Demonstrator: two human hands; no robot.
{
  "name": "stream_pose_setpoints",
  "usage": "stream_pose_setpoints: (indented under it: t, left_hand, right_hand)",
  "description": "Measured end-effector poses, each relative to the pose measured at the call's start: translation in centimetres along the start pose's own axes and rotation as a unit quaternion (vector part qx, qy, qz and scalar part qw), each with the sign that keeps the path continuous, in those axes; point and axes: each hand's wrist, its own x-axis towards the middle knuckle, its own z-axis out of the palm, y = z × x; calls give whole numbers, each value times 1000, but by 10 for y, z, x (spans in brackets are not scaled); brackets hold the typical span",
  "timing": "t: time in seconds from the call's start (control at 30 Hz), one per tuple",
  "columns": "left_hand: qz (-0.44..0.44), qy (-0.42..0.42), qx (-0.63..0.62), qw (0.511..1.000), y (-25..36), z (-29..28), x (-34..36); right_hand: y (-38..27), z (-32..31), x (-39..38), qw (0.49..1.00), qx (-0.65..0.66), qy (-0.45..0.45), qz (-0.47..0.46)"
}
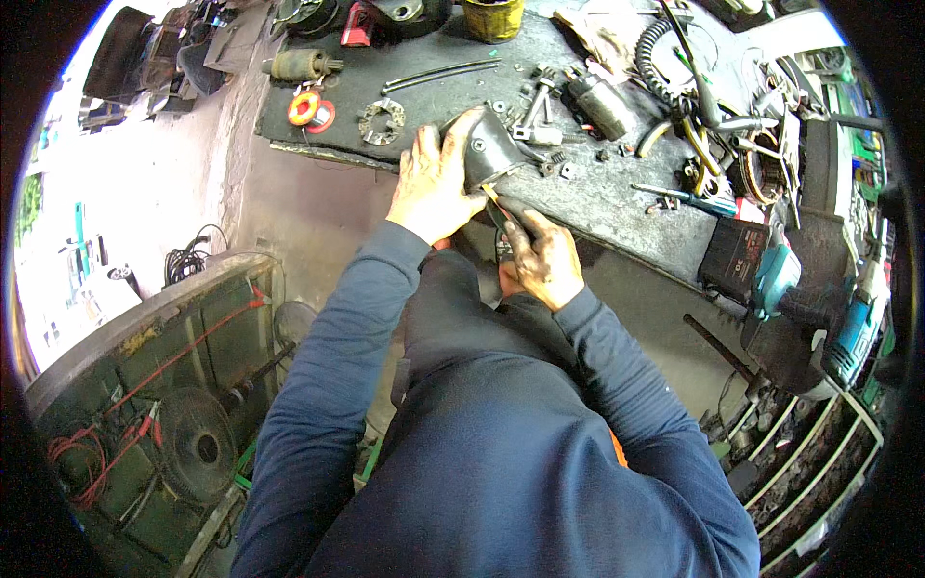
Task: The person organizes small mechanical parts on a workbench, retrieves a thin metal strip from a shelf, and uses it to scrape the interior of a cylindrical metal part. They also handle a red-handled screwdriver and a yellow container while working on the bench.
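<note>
A black metal cylinder, apparently a motor housing, is tilted at the near edge of the workbench. My left hand wraps round its left side, with the thumb near the lower rim. Below that rim, my right hand closes on a slim dark-handled tool with a yellowish tip that meets the housing's open edge. Its exact kind I cannot make out. Left of the housing lies a round slotted metal plate. To the right are a pinion shaft piece and several small nuts.
The dark workbench also bears an armature, orange and red tape rolls, black rods, a solenoid-like cylinder, and a yellow tub. At right sit a black box and a teal power tool. A fan stands lower left.
</note>
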Motion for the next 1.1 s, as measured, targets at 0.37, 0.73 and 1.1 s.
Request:
stream_pose_setpoints:
  t: [0.37, 0.73, 1.1]
  left_hand:
    - [-1, -14, 50, 999, 9, -8, 4]
    - [2, -1, 52, 999, 7, -4, 2]
    - [-6, -12, 34, 999, 6, -2, 3]
  right_hand:
    - [10, 0, 7, 995, 4, 52, -83]
    - [13, -18, 10, 993, -37, -9, -108]
    - [17, -22, 26, 994, -68, -36, -78]
